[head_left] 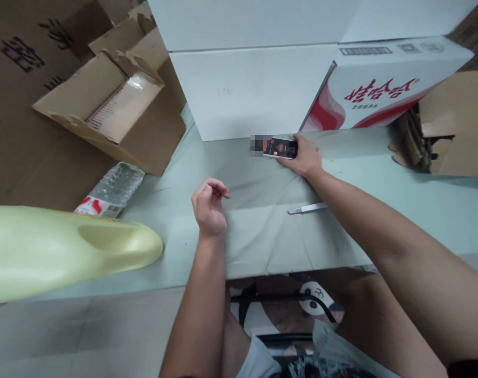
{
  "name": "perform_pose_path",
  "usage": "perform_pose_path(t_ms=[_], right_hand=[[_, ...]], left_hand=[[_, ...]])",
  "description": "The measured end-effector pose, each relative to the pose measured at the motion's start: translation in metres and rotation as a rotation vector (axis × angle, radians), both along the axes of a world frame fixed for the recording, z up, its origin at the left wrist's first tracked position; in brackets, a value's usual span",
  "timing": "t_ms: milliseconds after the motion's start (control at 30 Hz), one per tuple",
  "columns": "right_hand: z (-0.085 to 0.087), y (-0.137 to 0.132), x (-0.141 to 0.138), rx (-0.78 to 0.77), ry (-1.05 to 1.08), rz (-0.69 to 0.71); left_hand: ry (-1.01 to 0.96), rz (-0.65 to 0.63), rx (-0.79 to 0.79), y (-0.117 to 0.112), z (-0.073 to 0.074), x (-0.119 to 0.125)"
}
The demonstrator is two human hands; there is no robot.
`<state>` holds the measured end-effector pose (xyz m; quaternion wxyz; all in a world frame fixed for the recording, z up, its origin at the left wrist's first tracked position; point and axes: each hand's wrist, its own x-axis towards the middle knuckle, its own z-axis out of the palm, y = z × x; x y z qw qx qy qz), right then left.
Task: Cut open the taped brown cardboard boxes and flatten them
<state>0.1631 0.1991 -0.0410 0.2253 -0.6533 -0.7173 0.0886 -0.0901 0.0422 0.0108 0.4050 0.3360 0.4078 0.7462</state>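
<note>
My right hand (pixel 305 157) reaches forward across the pale green table (pixel 262 231) and grips a dark phone (pixel 280 148) lying flat beside the white boxes. The phone's far end is blurred out. My left hand (pixel 208 207) hovers above the middle of the table with its fingers loosely curled and nothing in them. A thin white utility knife (pixel 308 208) lies on the table between my two forearms.
Stacked white boxes (pixel 255 89) and a red-printed carton (pixel 381 84) stand at the back. An open cardboard box (pixel 116 110) sits at the left, a plastic bottle (pixel 111 190) below it. A yellow-green plastic object (pixel 65 247) juts in from the left. Torn cardboard (pixel 447 131) lies at the right.
</note>
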Motion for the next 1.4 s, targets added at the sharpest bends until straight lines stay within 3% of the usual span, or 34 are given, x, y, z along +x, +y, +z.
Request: perform_pose_path(t_ms=[1400], right_hand=[[-0.0024,0.0014,0.0024,0.021,0.045,0.043]], left_hand=[[-0.004,0.019,0.002,0.0001,0.0054,0.0008]])
